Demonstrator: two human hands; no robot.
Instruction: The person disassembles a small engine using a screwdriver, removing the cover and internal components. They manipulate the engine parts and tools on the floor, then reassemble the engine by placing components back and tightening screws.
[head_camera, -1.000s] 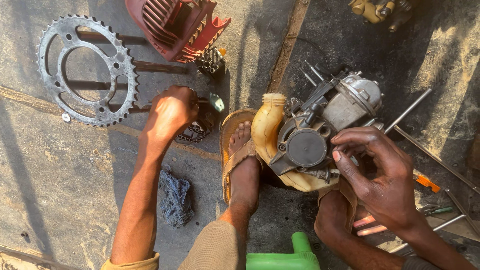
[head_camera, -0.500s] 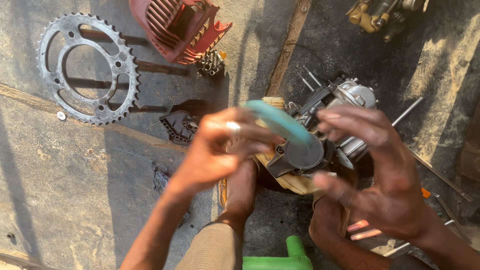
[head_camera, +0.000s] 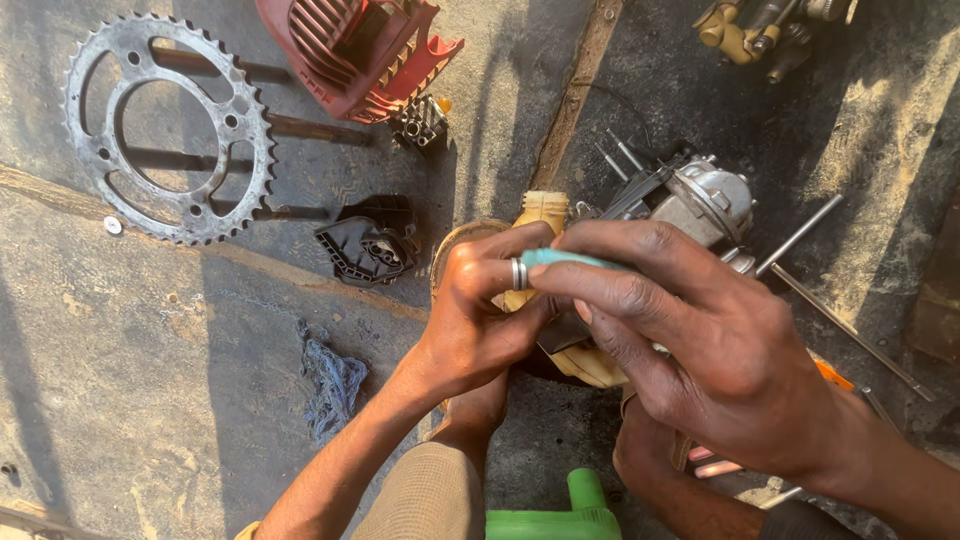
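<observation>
My left hand (head_camera: 478, 310), with a ring on one finger, and my right hand (head_camera: 690, 340) meet over a small engine (head_camera: 700, 200) that rests on the ground between my feet. Both hands grip a teal-handled tool (head_camera: 565, 260), and its tip is hidden under my fingers. A yellowish engine part (head_camera: 540, 210) sticks up just behind my left hand. My fingers cover most of the engine's near side.
A large toothed sprocket (head_camera: 165, 125) lies at the far left on the concrete. A red finned cover (head_camera: 355, 45) and a small black block (head_camera: 420, 122) lie at the top, a black plastic piece (head_camera: 368, 243) left of my hands, a blue rag (head_camera: 330, 385) below it, metal rods (head_camera: 840, 300) at right, a green container (head_camera: 560, 515) at the bottom.
My left hand left the black piece on the ground, came up with the teal-handled tool, and now both hands hold it together over the engine.
</observation>
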